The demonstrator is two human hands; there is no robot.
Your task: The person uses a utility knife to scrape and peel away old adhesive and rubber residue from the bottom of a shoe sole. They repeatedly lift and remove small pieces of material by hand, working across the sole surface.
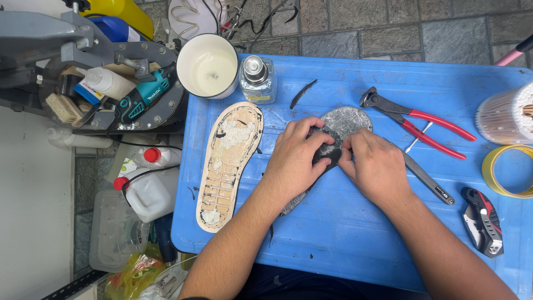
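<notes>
A dark grey shoe insole [344, 121] lies flat on the blue plastic table [344, 233]. My left hand [294, 158] presses on its middle with the fingers curled over a black peeling layer. My right hand [375, 166] pinches the same black layer at the insole's right edge. Left of my hands lies a tan shoe outsole [229, 164], inner side up, with white glue residue on it.
Red-handled pincers [419, 119] and a black flat tool [427, 179] lie right of the insole. A folding utility knife [483, 221], yellow tape roll [502, 169], swab tub [508, 114], white cup [208, 65] and glass bottle [258, 78] ring the table. A black strip [302, 93] lies behind.
</notes>
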